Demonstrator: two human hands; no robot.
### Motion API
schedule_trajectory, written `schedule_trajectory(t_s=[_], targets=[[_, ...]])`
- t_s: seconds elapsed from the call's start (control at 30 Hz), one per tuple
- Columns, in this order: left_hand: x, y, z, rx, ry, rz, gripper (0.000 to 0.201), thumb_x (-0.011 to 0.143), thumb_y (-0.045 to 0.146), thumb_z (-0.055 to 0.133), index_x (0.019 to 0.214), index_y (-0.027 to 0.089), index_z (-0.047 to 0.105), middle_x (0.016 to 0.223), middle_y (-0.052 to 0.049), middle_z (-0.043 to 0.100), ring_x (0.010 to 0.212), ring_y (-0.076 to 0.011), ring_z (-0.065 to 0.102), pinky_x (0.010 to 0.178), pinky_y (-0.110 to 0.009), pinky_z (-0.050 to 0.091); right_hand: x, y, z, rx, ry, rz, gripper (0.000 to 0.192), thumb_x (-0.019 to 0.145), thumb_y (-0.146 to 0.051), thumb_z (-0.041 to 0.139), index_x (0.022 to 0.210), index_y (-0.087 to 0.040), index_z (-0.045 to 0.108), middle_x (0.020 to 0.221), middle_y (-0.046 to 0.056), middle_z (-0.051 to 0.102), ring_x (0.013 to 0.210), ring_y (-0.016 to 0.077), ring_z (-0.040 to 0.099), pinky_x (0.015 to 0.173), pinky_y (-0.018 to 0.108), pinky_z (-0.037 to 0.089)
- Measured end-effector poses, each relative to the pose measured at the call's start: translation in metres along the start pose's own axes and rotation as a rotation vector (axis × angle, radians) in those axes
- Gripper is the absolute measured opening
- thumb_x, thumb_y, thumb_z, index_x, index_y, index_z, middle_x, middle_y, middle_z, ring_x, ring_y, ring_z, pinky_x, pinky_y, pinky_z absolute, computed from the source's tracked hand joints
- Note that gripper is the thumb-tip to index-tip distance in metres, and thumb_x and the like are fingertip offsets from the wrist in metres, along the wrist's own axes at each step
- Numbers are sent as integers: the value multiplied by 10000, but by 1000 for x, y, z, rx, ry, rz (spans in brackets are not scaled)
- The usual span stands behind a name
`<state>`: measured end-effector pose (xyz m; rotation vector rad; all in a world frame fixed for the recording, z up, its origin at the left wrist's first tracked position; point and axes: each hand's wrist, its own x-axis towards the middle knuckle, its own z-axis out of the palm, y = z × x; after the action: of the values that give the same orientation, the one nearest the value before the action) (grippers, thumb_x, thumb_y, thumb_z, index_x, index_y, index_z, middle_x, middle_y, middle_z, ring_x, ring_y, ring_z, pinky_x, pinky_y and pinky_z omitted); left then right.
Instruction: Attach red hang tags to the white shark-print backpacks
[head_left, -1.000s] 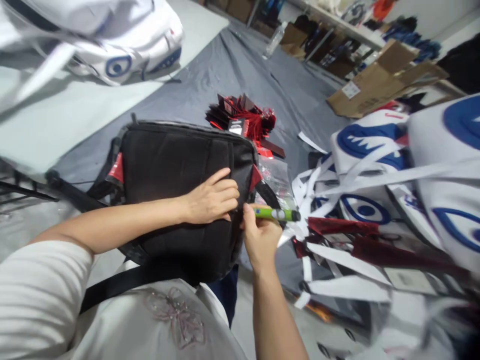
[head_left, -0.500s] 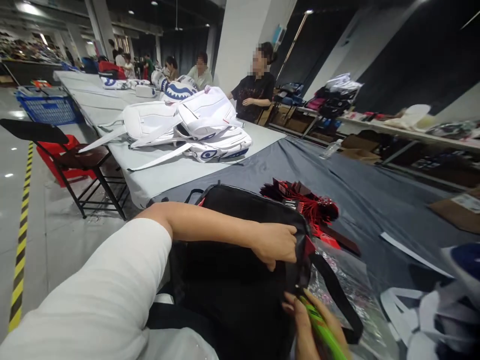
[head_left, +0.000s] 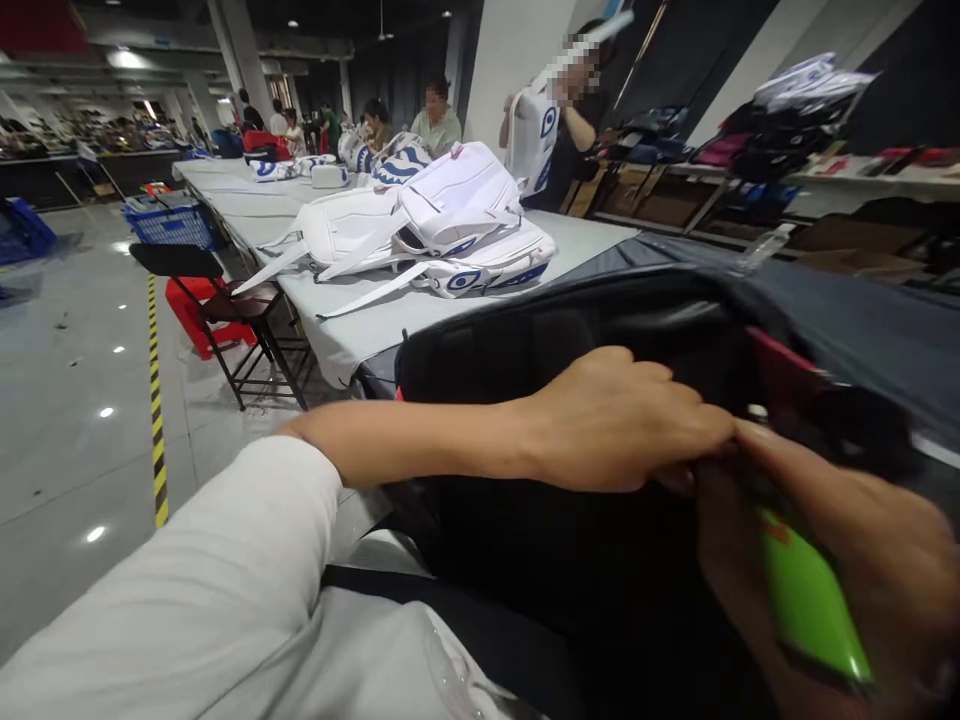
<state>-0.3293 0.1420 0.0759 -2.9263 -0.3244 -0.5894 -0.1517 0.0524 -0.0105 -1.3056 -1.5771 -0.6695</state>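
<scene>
A black backpack (head_left: 525,360) with red trim is lifted close in front of me, over the grey-covered table (head_left: 892,330). My left hand (head_left: 622,420) pinches the bag's fabric near its upper right edge. Beside it, touching the same spot, is my right hand (head_left: 847,560), closed around a green lighter-like tool (head_left: 810,600). The bag hides the table surface beneath it.
White backpacks with blue eye prints (head_left: 435,225) lie on the long light table (head_left: 375,320) behind. A black folding chair (head_left: 217,290) stands at its left, with a blue basket (head_left: 169,220) beyond. Several people work at the far end. Shelves with bags (head_left: 787,120) line the right.
The black bag has come up much closer to my face. Both hands rose with it and meet at its edge. The red tags on the table are no longer visible.
</scene>
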Motion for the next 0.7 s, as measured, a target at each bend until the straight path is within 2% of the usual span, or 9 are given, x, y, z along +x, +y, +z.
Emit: schedule_trajectory(t_s=[0.1,0.17,0.2,0.27,0.33,0.4,0.5,0.6,0.7], targets=[[-17,-5,47,-163,-113,-127,226,918,303,595,1061,149,678,1002,-97,740,973,-266,672,785,-391,496,-15,-1,15,-55,-164,-181,346,933,-210,621,1272,-268,656,843,58,745,683,211,678,659,353,496],[-25,-11,62,-293,-223,-148,227,903,347,634,1027,165,687,986,-82,742,945,-242,677,773,-353,516,-29,-5,23,-30,-230,-237,310,955,-173,567,1248,-231,652,818,45,739,688,193,678,657,335,491],[-27,-16,64,-335,-197,-126,202,912,328,627,1025,171,685,1000,-75,739,965,-224,670,804,-335,520,-35,-6,25,-39,-228,-238,310,947,-157,577,1243,-217,646,810,39,737,696,187,679,664,331,489],[-24,-30,58,-341,4,-46,193,934,245,584,1096,184,669,1137,-81,710,1116,-218,616,956,-350,488,-42,-9,27,-65,-188,-194,310,925,-138,609,1230,-188,638,802,39,736,686,174,667,665,324,483],[-12,-49,51,-283,144,32,344,896,232,635,1239,208,621,1387,-104,588,1328,-265,476,1107,-429,387,-43,-13,28,-87,-178,-182,322,908,-122,627,1225,-179,631,795,35,741,685,170,661,670,324,479],[7,-67,57,-227,62,74,628,818,306,742,1398,224,514,1522,-131,457,1411,-321,376,1150,-488,319,-46,-18,30,-93,-193,-182,344,900,-107,625,1234,-190,627,789,24,745,715,173,671,691,326,483],[40,-83,94,-161,-204,-2,880,771,465,774,1512,205,375,1471,-164,501,1316,-344,471,1078,-465,373,-59,-26,36,-72,-190,-82,371,901,-87,602,1253,-200,631,876,45,761,835,186,697,769,330,520],[65,-88,138,-92,-324,-82,867,786,537,733,1504,194,390,1390,-170,563,1225,-339,534,994,-415,413,-77,-25,41,-87,-262,-4,344,921,-93,576,1236,-201,661,978,75,770,946,215,703,803,348,545],[69,-88,156,-110,-307,45,741,845,475,678,1476,184,423,1389,-161,567,1227,-302,538,987,-377,409,-86,-16,40,-94,-377,47,348,939,-96,547,1243,-205,675,1018,87,770,993,228,703,816,362,570]])
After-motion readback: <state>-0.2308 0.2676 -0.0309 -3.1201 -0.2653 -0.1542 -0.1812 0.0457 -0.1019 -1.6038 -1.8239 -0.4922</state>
